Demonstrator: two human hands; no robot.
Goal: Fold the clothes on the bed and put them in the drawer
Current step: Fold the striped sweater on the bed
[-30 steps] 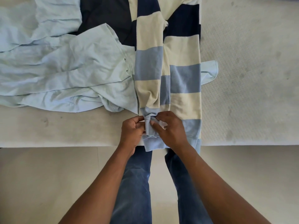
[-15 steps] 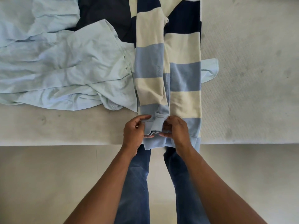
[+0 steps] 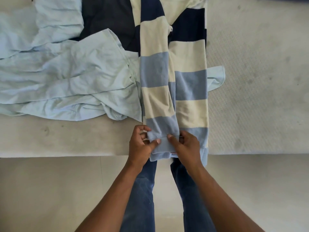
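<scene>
- The striped shirt (image 3: 189, 64) lies long and narrow in the middle of the frame, on the bed (image 3: 259, 97).
- The left hand (image 3: 142, 144) and the right hand (image 3: 187, 148) each pinch its sleeve cuff (image 3: 161, 144), bottom middle.
- Step, I think: laying the sleeve flat.
- Next move: likely let go, then fold the shirt in half.
- No drawer shows.

Striped shirt (image 3: 189, 81): navy, cream and pale-blue bands, folded into a long narrow strip, flat on bed (image 3: 259, 81), hem overhanging. Sleeve (image 3: 155, 77) lies along shirt's left half, cuff (image 3: 163, 144) at its hem. Left of shirt: crumpled pale-blue garment (image 3: 66, 81), dark garment (image 3: 107, 19) behind.
</scene>
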